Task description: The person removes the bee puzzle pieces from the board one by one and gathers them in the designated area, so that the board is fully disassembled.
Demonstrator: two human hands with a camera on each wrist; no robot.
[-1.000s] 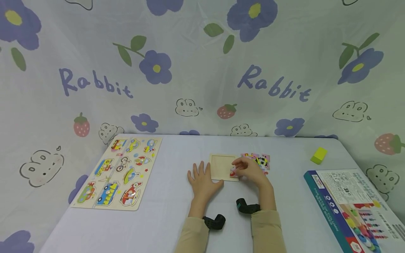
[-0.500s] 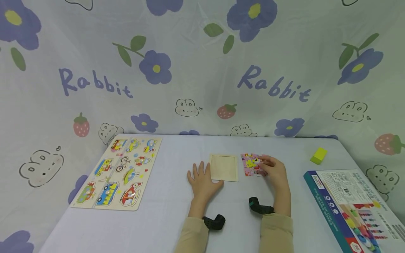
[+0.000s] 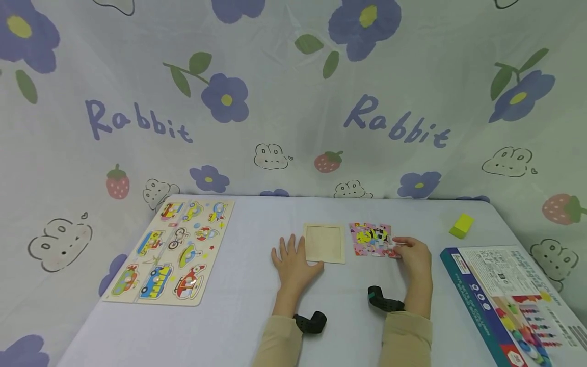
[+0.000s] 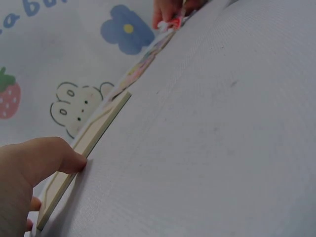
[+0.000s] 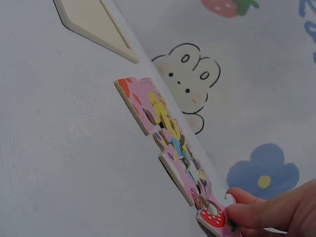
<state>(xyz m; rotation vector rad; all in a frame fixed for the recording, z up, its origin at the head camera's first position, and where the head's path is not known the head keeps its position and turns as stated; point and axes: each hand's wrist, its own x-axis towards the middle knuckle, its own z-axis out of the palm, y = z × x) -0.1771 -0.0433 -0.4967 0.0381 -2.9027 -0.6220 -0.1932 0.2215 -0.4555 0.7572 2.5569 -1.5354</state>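
Observation:
My left hand lies with fingers spread at the left side of a shallow square wooden tray. Its thumb touches the tray's near edge in the left wrist view. To the right of the tray lie pink and yellow jigsaw puzzle pieces, fitted loosely with small gaps. My right hand pinches a puzzle piece with a red strawberry at the lower right corner of the picture. In the right wrist view this piece sits right against its neighbours, partly hidden by the thumb and fingers.
A wooden vehicle puzzle board lies on the left of the white table. At the right are a yellow block and a large printed box. A patterned curtain hangs behind the table.
My right hand has moved right with the strawberry puzzle piece, from the tray's lower right corner across the pieces to their lower right corner. My left hand stays put.

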